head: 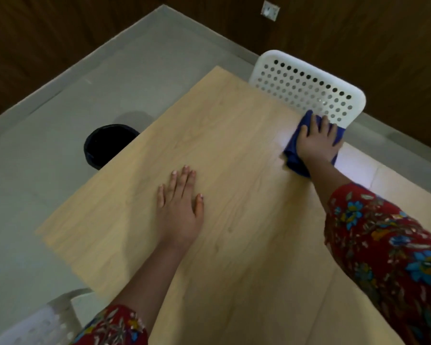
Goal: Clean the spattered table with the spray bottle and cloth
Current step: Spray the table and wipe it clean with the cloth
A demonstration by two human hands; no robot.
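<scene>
A light wooden table [234, 150] fills the middle of the view. My right hand [317, 139] presses flat on a blue cloth [294, 153] near the table's far right edge, fingers spread and straight. My left hand [181, 202] rests palm down on the bare tabletop near the middle, fingers straight. No spray bottle is in view. I cannot make out any spatters on the wood.
A white perforated chair back [306, 85] stands just beyond the cloth at the table's far edge. A black bin [107, 145] sits on the grey floor left of the table. Another pale chair [47, 319] is at the bottom left. Dark wooden walls run behind.
</scene>
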